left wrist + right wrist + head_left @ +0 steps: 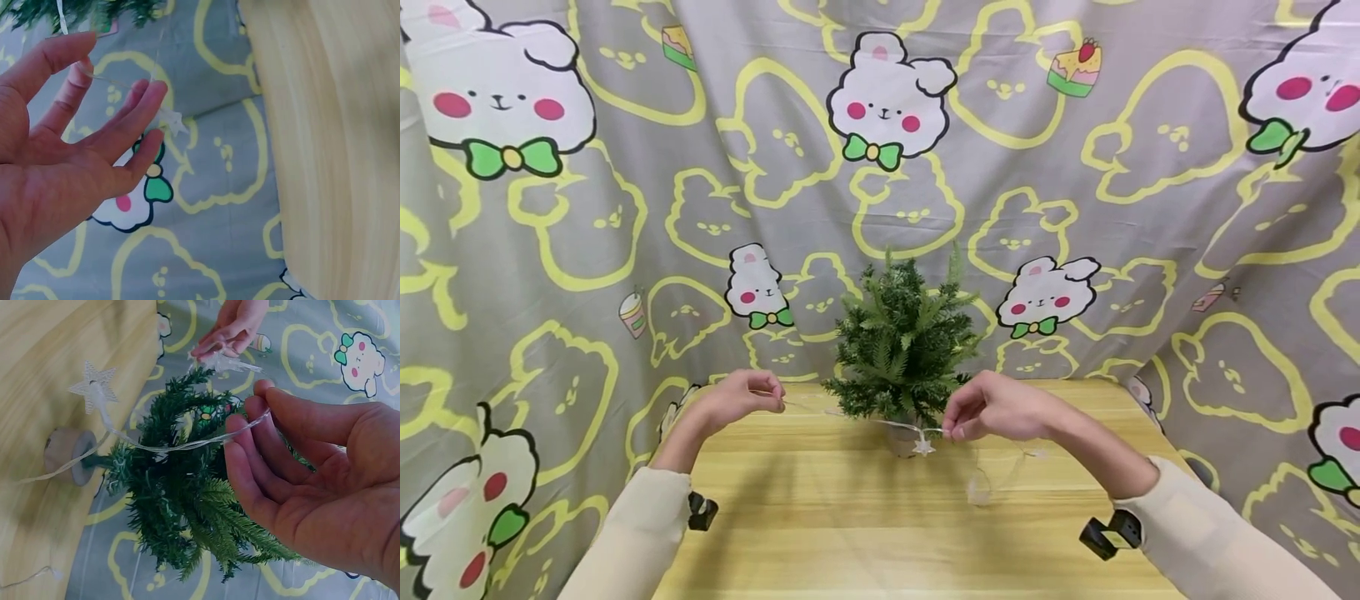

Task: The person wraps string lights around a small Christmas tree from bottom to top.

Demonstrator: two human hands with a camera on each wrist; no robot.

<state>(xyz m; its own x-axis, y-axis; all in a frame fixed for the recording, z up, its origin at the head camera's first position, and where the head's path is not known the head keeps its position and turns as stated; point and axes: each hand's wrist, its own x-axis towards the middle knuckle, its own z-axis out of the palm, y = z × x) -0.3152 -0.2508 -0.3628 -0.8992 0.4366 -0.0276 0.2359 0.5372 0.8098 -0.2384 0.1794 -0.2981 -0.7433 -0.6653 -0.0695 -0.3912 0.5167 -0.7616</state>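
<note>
A small artificial Christmas tree (906, 342) stands on the wooden table, its round base (72, 459) showing in the right wrist view. A clear wire of star string lights runs across the front of the tree between the two hands. On the left, my left hand (733, 396) pinches the wire between thumb and finger; a star light (174, 120) dangles by its fingers in the left wrist view. My right hand (1000, 406) pinches the wire to the tree's right. Close to it hangs another clear star (923, 444), in front of the base.
The light wooden table (850, 533) spans the space below the hands. More of the wire with a star (978, 490) lies on it at right. A grey curtain (910, 208) with rabbit drawings surrounds the back and sides. Each sleeve cuff has a black wrist camera (1108, 533) by it.
</note>
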